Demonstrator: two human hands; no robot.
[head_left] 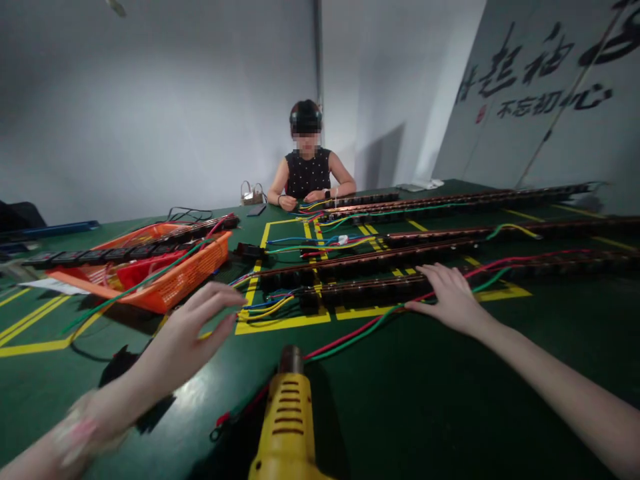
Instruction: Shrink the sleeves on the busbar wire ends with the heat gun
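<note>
My left hand [200, 327] hovers over the table with fingers curved and apart. It is close to the yellow and blue wires [270, 308] at the end of the nearest long dark strip [370, 291]. My right hand [450, 297] reaches across that strip with fingers spread, near or on the red wire [350, 331] and green wire [367, 333]; I cannot tell if they touch. A yellow heat gun [287, 417] stands between my arms, its metal nozzle pointing away from me. Both wires pass behind the nozzle to a ring terminal [215, 433] at lower left.
An orange basket [163, 303] at left carries another dark strip and red items. Several long strips with wires lie across the green table [400, 407], which bears yellow tape lines. A person [307, 170] sits opposite, hands on the table. A black object [123, 367] lies beneath my left arm.
</note>
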